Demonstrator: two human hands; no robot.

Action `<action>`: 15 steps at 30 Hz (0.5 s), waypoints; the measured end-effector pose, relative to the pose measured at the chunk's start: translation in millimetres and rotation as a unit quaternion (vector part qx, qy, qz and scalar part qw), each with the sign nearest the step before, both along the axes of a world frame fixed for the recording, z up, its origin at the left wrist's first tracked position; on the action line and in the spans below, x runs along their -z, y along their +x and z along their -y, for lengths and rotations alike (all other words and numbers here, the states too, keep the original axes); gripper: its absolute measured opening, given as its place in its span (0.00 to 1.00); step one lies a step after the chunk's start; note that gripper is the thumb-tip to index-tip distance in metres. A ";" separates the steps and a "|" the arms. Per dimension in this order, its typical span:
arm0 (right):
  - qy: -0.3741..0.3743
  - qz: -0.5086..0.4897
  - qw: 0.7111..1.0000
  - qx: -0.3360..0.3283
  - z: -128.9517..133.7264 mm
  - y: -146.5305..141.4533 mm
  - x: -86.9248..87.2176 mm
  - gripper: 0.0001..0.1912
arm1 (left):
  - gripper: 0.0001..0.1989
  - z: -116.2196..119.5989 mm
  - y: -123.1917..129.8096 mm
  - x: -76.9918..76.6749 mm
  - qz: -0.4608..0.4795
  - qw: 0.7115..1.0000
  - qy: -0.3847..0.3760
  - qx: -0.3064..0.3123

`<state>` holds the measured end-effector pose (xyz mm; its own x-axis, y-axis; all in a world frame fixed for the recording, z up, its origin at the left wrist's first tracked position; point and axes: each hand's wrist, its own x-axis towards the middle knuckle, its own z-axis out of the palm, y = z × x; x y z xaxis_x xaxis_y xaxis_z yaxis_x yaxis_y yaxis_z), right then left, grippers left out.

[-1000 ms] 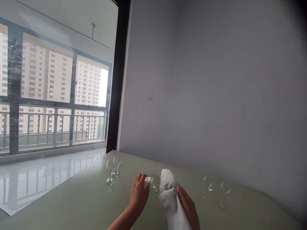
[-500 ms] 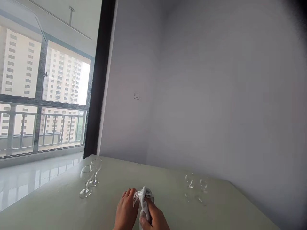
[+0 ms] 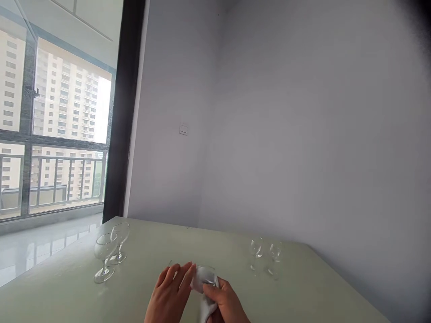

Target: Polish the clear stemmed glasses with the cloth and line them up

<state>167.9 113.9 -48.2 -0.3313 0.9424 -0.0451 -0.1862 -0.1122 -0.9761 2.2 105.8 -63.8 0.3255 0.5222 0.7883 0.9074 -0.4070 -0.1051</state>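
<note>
Near the bottom centre, a clear glass (image 3: 206,269) lies between my two hands, with a white cloth (image 3: 207,307) bunched in its bowl and hanging below. My right hand (image 3: 224,298) grips the cloth and the glass rim, thumb on top. My left hand (image 3: 171,289) is on the glass's other side, its fingers curved together over what looks like the stem or base, mostly hidden; a bit of glass edge shows above the knuckles.
On the pale green table (image 3: 151,242), two stemmed glasses stand upright at the left, a nearer one (image 3: 105,247) and a farther one (image 3: 120,233). Two more, one (image 3: 256,247) beside another (image 3: 275,252), stand at the right. A grey wall rises behind; a window is at left.
The view has turned slightly right, so the glasses and window sit further left. My left hand's fingers have shifted on the glass, and the cloth now sits lower, inside the bowl.
</note>
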 end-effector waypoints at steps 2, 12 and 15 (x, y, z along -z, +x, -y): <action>-0.050 -0.047 0.998 -0.010 1.3 6.3 -8.7 0.19 | 0.24 0.1 -5.3 -6.6 -0.018 0.999 -0.019 0.035; 0.145 0.224 0.939 -0.215 13.8 64.4 -63.1 0.06 | 0.19 6.7 8.6 -16.7 0.228 0.753 -0.565 0.249; 0.116 0.174 0.965 -0.160 5.2 62.2 -56.8 0.06 | 0.16 8.9 11.0 -14.8 0.176 0.893 -0.391 0.136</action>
